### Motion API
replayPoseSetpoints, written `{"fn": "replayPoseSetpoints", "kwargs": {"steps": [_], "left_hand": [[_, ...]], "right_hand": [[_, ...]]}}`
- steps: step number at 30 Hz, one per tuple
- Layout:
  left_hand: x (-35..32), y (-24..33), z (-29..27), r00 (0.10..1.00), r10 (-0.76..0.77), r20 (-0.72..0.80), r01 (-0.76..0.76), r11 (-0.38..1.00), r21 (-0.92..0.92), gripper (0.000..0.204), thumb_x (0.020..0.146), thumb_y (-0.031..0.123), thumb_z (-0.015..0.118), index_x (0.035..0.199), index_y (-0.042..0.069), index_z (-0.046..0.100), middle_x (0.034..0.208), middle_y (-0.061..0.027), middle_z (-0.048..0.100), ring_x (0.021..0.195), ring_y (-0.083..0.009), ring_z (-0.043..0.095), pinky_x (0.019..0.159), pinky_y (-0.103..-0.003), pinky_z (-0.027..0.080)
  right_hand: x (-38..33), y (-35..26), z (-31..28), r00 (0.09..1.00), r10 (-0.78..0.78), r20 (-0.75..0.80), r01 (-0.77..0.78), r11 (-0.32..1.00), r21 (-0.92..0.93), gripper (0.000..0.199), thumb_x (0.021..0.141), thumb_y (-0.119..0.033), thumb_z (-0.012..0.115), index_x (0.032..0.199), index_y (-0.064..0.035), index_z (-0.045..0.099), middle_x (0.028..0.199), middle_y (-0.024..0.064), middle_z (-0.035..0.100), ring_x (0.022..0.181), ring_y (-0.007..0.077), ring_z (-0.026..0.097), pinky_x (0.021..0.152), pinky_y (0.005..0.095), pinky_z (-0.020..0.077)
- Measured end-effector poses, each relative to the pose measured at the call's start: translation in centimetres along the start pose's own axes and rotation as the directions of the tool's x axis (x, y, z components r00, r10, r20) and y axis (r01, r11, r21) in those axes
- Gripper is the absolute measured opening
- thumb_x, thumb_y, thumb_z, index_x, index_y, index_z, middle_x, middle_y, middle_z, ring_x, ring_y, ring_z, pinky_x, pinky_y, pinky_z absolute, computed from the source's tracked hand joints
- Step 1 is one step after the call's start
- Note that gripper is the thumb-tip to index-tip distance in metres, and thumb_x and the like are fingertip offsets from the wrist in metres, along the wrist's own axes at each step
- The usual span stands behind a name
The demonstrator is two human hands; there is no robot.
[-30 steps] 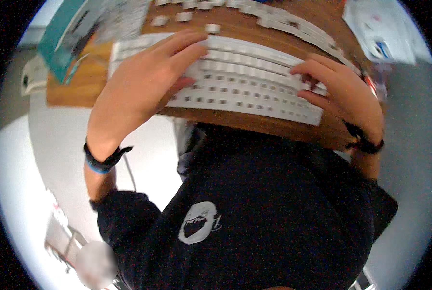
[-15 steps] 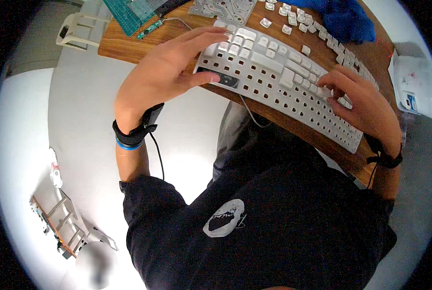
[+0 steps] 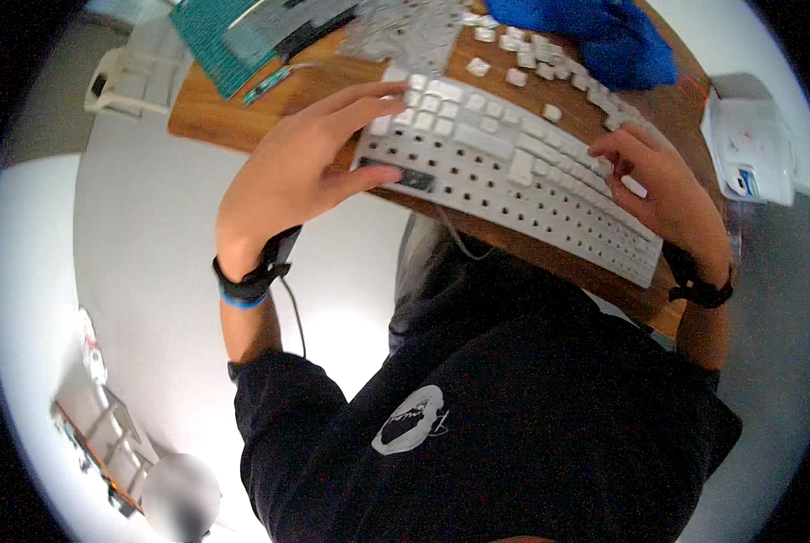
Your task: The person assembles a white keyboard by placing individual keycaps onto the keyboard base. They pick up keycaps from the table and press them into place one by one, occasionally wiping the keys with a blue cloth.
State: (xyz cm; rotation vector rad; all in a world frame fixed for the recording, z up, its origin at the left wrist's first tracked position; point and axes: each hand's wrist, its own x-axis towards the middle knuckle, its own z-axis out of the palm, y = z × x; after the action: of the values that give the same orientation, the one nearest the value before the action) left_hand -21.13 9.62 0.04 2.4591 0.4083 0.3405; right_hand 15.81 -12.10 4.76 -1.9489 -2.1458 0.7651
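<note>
A white keyboard [image 3: 477, 185] lies slanted along the near edge of the wooden table. White keycaps [image 3: 520, 168] cover part of its far rows, while the nearer rows show bare square holes. My left hand [image 3: 310, 167] grips its left end, thumb on the dark panel [image 3: 416, 178] and fingers at the far-left keys. Above the right part hovers my right hand [image 3: 663, 181], fingers curled, their tips close to the far row of keys. A loose white keycap [image 3: 634, 186] shows between its thumb and fingers. Motion blurs the picture somewhat.
Loose keycaps [image 3: 545, 56] spread over the table's far side, beside a blue cloth [image 3: 618, 45]. A grey circuit sheet [image 3: 396, 36], a green cutting mat [image 3: 207, 50] and a small green board [image 3: 267, 84] lie at the far left. A clear plastic bag [image 3: 753, 149] is at the right.
The whole view has shifted, moving the table slightly left. My left hand keeps its hold on the keyboard. My right hand has turned slightly, and the keycap in it shows more plainly.
</note>
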Motion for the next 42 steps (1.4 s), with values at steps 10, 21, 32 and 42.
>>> {"fn": "replayPoseSetpoints", "kwargs": {"steps": [10, 21, 32, 42], "left_hand": [[2.5, 5.4, -1.3, 0.980, -0.185, 0.079, 0.156, 0.948, 0.276, 0.051, 0.093, 0.012, 0.081, 0.141, 0.005, 0.064, 0.156, -0.0150, 0.061, 0.134, -0.0419, 0.063, 0.109, -0.048, 0.054], [4.1, 7.5, -1.8, 0.966, -0.233, 0.110, 0.156, 0.870, 0.469, 0.042, 0.096, 0.019, 0.079, 0.134, 0.004, 0.068, 0.147, -0.0165, 0.065, 0.129, -0.0412, 0.065, 0.106, -0.049, 0.055], [9.7, 5.3, -3.0, 0.965, -0.021, 0.260, -0.102, 0.886, 0.453, 0.041, 0.103, 0.019, 0.071, 0.141, 0.005, 0.066, 0.146, -0.0161, 0.068, 0.130, -0.0410, 0.066, 0.110, -0.048, 0.053], [16.7, -1.2, -1.2, 0.971, 0.135, 0.199, -0.223, 0.817, 0.532, 0.041, 0.099, 0.020, 0.075, 0.138, 0.008, 0.069, 0.137, -0.0157, 0.070, 0.123, -0.0404, 0.068, 0.104, -0.048, 0.057]], "right_hand": [[-8.7, 11.1, -4.1, 0.774, 0.512, -0.373, -0.477, 0.859, 0.187, 0.031, 0.103, -0.006, 0.074, 0.132, -0.0066, 0.065, 0.105, 0.0086, 0.073, 0.094, 0.0195, 0.071, 0.087, 0.0347, 0.0596], [-9.8, 21.4, -3.1, 0.856, 0.408, -0.317, -0.364, 0.912, 0.190, 0.031, 0.103, -0.014, 0.077, 0.132, -0.0052, 0.069, 0.118, 0.0111, 0.078, 0.107, 0.0206, 0.073, 0.095, 0.0369, 0.0587], [-11.0, 21.1, -2.4, 0.870, 0.388, -0.303, -0.382, 0.921, 0.082, 0.035, 0.100, -0.005, 0.075, 0.134, -0.0008, 0.067, 0.128, 0.0139, 0.071, 0.116, 0.0271, 0.071, 0.097, 0.0375, 0.0582], [-6.9, 11.2, -3.9, 0.972, 0.113, -0.208, -0.119, 0.993, -0.017, 0.026, 0.099, -0.009, 0.074, 0.125, -0.0051, 0.070, 0.108, 0.0172, 0.071, 0.105, 0.0370, 0.072, 0.090, 0.0455, 0.0601]]}}
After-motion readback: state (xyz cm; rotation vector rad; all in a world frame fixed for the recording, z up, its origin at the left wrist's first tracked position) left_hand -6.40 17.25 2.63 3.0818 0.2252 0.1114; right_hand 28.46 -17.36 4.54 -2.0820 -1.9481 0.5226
